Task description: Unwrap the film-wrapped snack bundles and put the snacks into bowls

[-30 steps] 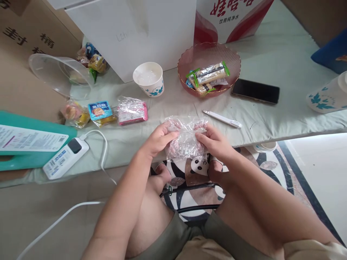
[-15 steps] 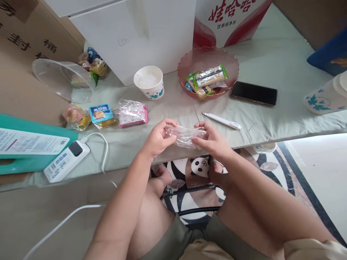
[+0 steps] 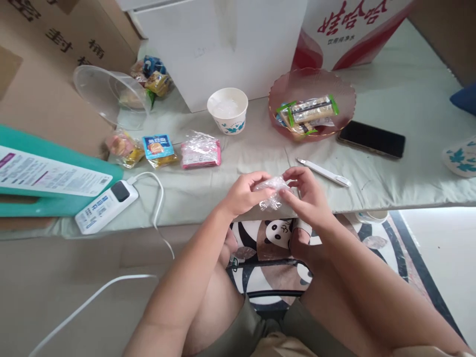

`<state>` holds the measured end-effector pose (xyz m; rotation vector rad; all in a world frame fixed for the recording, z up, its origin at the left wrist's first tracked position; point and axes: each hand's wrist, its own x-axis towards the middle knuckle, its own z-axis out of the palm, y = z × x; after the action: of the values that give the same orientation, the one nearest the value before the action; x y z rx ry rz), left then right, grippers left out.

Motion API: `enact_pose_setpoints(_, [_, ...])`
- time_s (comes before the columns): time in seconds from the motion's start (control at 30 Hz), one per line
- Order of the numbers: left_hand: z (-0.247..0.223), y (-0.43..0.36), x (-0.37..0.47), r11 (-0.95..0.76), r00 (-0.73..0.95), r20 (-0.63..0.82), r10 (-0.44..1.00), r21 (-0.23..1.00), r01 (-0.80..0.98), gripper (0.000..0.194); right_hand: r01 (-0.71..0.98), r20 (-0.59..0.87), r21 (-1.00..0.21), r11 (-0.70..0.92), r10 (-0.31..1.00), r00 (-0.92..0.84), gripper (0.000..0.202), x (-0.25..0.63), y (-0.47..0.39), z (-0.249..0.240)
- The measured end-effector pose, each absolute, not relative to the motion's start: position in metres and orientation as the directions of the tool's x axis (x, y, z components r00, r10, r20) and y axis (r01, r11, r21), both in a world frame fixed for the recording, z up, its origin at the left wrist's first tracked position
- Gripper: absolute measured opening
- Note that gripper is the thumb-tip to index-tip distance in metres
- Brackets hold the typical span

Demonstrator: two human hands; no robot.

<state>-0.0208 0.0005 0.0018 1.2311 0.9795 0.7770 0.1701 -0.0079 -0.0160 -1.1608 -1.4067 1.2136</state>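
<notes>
My left hand (image 3: 243, 194) and my right hand (image 3: 307, 194) meet at the near edge of the table, both pinching a crumpled clear plastic wrapper (image 3: 272, 191) between their fingertips. The wrapper is scrunched into a small wad. Just beyond my right hand lies a white pen-like tool (image 3: 323, 172). A pink ribbed bowl (image 3: 334, 91) with several wrapped snack bars stands farther back. A pink wrapped snack (image 3: 201, 152) lies to the left.
A paper cup (image 3: 227, 110), a black phone (image 3: 371, 139), a blue snack pack (image 3: 158, 150), a clear plastic lid (image 3: 98, 91), a white power strip (image 3: 106, 206) with cable, a teal box (image 3: 40, 178), and white and red cartons stand on the pale cloth-covered table (image 3: 409, 183).
The wrapper, spread open between my hands a second ago, has been folded and squeezed down into a small wad. The camera view has shifted slightly to the left.
</notes>
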Motion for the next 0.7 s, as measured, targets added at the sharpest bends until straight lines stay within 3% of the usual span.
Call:
enact_pose_setpoints(0.1, [0.004, 0.002, -0.028, 0.159, 0.406, -0.183, 0.895, 0.983, 0.092, 0.021, 0.075, -0.066, -0.996, -0.048, 0.961, -0.269, 0.032, 0.171, -0.008, -0.02])
enact_pose_setpoints(0.2, [0.005, 0.002, -0.033, 0.105, 0.255, -0.126, 0.959, 0.99, 0.094, 0.023, 0.166, -0.085, -0.983, -0.072, 0.994, -0.071, 0.03, 0.175, -0.011, -0.021])
enact_pose_setpoints(0.27, [0.005, 0.002, -0.036, 0.097, 0.187, -0.107, 0.977, 0.993, 0.062, 0.015, 0.269, 0.038, -0.963, -0.005, 0.988, 0.153, 0.025, 0.174, -0.009, -0.017])
enact_pose_setpoints(0.33, [0.006, 0.002, -0.039, 0.124, 0.137, -0.133, 0.982, 0.989, 0.077, 0.015, 0.364, 0.196, -0.927, 0.093, 0.946, 0.258, 0.019, 0.167, 0.002, -0.007])
enact_pose_setpoints(0.43, [0.007, -0.001, -0.041, 0.149, 0.112, -0.17, 0.979, 0.972, 0.181, 0.017, 0.534, 0.409, -0.806, 0.255, 0.892, 0.191, 0.014, 0.137, 0.039, 0.024])
enact_pose_setpoints(0.53, [0.009, -0.004, -0.042, 0.14, 0.144, -0.18, 0.973, 0.958, 0.251, 0.015, 0.799, 0.536, -0.522, 0.298, 0.843, 0.036, 0.021, 0.091, 0.099, 0.063])
enact_pose_setpoints(0.57, [0.01, -0.005, -0.042, 0.144, 0.153, -0.188, 0.97, 0.956, 0.257, 0.014, 0.845, 0.522, -0.442, 0.301, 0.852, -0.031, 0.018, 0.075, 0.123, 0.073])
enact_pose_setpoints(0.63, [0.013, -0.004, -0.042, 0.166, 0.157, -0.208, 0.966, 0.955, 0.244, 0.014, 0.903, 0.347, -0.309, 0.299, 0.919, -0.185, 0.003, 0.048, 0.17, 0.082])
enact_pose_setpoints(0.7, [0.015, -0.002, -0.043, 0.19, 0.158, -0.225, 0.961, 0.96, 0.208, 0.016, 0.88, 0.091, -0.3, 0.369, 0.929, -0.359, 0.031, 0.027, 0.214, 0.076])
